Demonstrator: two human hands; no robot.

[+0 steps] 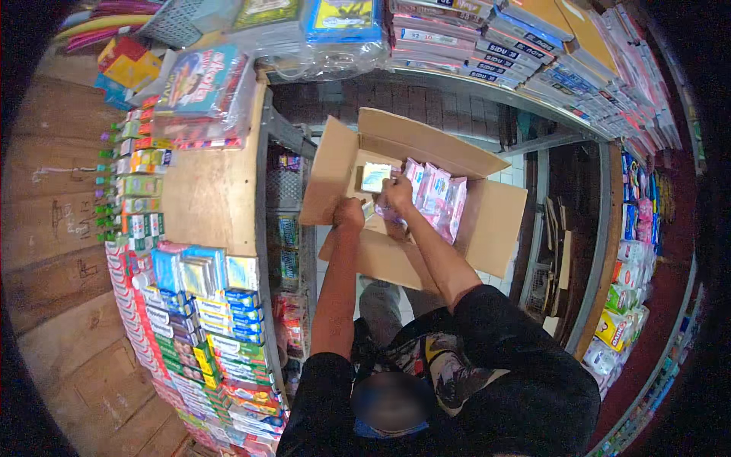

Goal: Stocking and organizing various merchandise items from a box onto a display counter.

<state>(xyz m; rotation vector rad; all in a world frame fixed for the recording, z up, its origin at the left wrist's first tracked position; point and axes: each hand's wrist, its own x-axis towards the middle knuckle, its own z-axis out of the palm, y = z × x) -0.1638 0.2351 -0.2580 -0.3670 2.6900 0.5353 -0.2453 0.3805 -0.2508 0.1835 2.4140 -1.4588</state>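
An open cardboard box (394, 251) lies before me with its flaps spread. Both my hands reach inside it. My right hand (398, 191) is at the right edge of a small white box with a pale yellow and blue print (376, 177); whether it grips it is hard to tell. Several pink and white soft packs (437, 194) stand in a row just right of that hand. My left hand (349, 212) is curled near the left inner wall, close to a small pale item (368, 208), and its fingertips are hidden.
At left, a wooden shelf top (208, 200) bears stacked toothpaste cartons (214, 314), small bottles and plastic-wrapped books (200, 80). Stacks of notebooks (497, 57) line the shelf beyond the box. Colourful packets (617, 331) fill the right side. Metal posts (594, 228) frame the gap around me.
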